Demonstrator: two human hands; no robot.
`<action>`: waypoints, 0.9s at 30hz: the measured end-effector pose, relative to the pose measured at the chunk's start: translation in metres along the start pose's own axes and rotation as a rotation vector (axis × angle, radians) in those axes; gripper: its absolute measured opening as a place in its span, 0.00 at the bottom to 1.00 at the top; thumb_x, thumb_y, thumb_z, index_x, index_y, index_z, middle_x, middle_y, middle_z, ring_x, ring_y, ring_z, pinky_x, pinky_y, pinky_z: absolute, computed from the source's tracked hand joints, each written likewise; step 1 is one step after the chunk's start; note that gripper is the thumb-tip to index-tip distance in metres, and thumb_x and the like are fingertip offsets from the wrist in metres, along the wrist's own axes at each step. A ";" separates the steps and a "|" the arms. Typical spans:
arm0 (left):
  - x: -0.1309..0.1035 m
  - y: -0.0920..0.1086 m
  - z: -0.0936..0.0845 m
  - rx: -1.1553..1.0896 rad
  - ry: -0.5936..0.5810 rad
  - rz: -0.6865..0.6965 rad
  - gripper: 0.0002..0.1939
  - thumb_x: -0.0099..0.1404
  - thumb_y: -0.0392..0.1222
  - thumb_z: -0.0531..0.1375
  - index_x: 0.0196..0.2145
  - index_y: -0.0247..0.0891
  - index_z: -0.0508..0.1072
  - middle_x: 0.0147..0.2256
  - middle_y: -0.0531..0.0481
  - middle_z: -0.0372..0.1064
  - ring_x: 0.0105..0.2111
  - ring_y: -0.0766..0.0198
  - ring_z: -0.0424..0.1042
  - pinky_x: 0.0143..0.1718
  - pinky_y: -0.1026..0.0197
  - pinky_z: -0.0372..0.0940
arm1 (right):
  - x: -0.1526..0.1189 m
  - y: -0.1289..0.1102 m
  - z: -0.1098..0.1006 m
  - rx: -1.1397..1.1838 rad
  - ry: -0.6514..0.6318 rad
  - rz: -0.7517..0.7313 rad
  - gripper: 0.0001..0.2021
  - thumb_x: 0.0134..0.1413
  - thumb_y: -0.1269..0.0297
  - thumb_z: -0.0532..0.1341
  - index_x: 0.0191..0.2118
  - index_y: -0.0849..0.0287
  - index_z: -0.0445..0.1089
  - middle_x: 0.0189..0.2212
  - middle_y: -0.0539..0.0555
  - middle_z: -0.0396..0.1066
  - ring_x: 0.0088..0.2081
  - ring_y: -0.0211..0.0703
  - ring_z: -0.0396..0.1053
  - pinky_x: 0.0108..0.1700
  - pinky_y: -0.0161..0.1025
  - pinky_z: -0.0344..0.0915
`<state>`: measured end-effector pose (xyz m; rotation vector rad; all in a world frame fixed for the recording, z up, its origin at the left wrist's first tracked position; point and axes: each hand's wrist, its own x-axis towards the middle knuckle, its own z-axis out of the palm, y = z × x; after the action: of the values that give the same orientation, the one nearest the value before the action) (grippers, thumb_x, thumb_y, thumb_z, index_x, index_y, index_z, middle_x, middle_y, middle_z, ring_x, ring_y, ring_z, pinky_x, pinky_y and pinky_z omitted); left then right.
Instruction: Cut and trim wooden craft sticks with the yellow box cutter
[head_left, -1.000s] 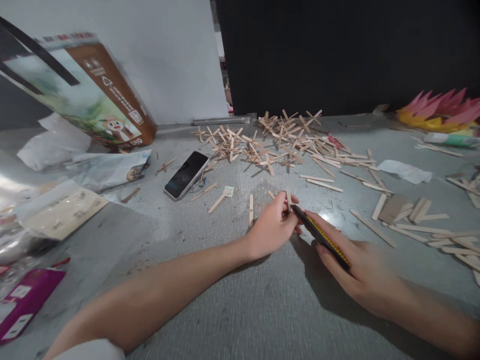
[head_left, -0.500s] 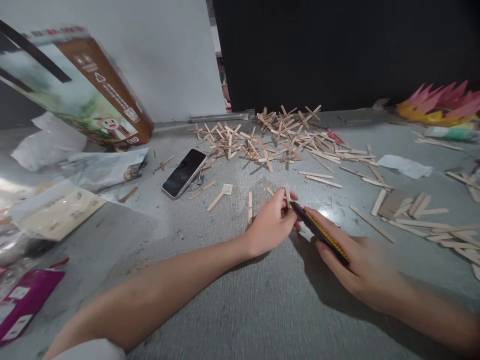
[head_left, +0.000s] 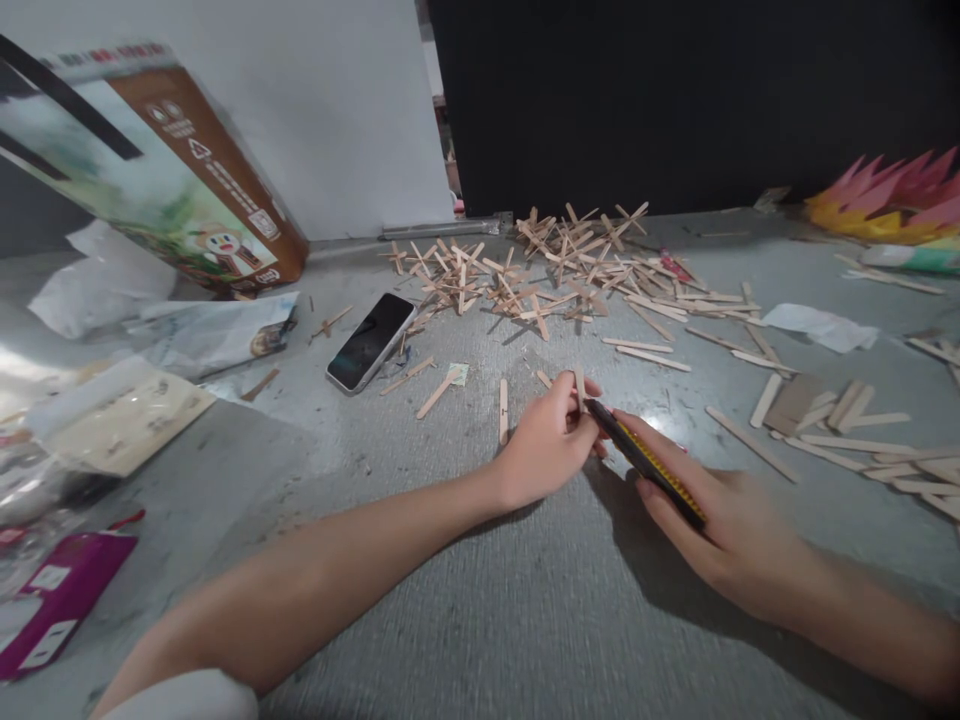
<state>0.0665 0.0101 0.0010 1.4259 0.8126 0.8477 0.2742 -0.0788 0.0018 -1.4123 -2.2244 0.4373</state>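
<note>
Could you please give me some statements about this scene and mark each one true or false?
1. The left hand holds a wooden stick. True.
2. The right hand holds a black-and-yellow tool. True.
3. The phone lies screen up. True.
4. The right hand touches the phone. False: it grips the tool, well apart from the phone.
5. The purple packet is at the picture's right edge. False: the purple packet lies at the left edge.
</note>
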 end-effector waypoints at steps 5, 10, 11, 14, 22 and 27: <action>0.001 0.000 0.000 -0.002 0.000 -0.004 0.07 0.72 0.33 0.57 0.46 0.40 0.64 0.32 0.54 0.72 0.29 0.65 0.77 0.35 0.60 0.72 | 0.000 -0.001 -0.002 0.001 -0.009 0.003 0.32 0.76 0.61 0.52 0.80 0.54 0.49 0.37 0.54 0.85 0.25 0.42 0.78 0.28 0.34 0.71; 0.000 0.000 0.000 0.016 -0.001 0.000 0.06 0.72 0.33 0.56 0.45 0.40 0.64 0.32 0.54 0.73 0.29 0.65 0.77 0.36 0.60 0.71 | -0.001 -0.001 -0.002 0.003 0.000 0.001 0.31 0.77 0.61 0.52 0.80 0.56 0.50 0.36 0.55 0.85 0.22 0.39 0.76 0.27 0.33 0.70; 0.000 0.001 0.000 0.020 -0.003 -0.001 0.06 0.73 0.33 0.56 0.45 0.40 0.64 0.32 0.54 0.73 0.29 0.65 0.77 0.36 0.60 0.71 | -0.001 -0.001 -0.002 0.002 0.004 0.002 0.31 0.76 0.61 0.52 0.80 0.56 0.51 0.35 0.55 0.84 0.21 0.40 0.75 0.27 0.33 0.70; -0.001 0.001 -0.001 0.024 -0.010 -0.005 0.05 0.73 0.34 0.57 0.46 0.40 0.64 0.32 0.54 0.73 0.30 0.65 0.78 0.37 0.60 0.71 | 0.000 0.000 -0.001 0.007 0.004 0.008 0.31 0.76 0.61 0.52 0.80 0.55 0.51 0.29 0.51 0.82 0.19 0.40 0.73 0.25 0.33 0.69; -0.001 0.002 0.000 0.004 -0.002 -0.029 0.05 0.74 0.35 0.57 0.46 0.40 0.64 0.33 0.53 0.73 0.29 0.66 0.78 0.36 0.61 0.72 | 0.001 -0.002 -0.003 0.016 0.010 -0.009 0.31 0.76 0.62 0.52 0.80 0.54 0.51 0.37 0.53 0.85 0.19 0.37 0.73 0.25 0.32 0.68; -0.002 0.002 0.000 0.014 0.004 -0.020 0.05 0.75 0.35 0.57 0.46 0.40 0.65 0.34 0.53 0.73 0.30 0.65 0.78 0.37 0.60 0.72 | 0.001 -0.004 -0.003 0.009 0.009 -0.011 0.31 0.77 0.62 0.52 0.79 0.57 0.52 0.38 0.55 0.86 0.18 0.35 0.71 0.22 0.31 0.66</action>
<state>0.0660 0.0084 0.0033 1.4270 0.8362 0.8313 0.2730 -0.0794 0.0067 -1.3940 -2.2193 0.4352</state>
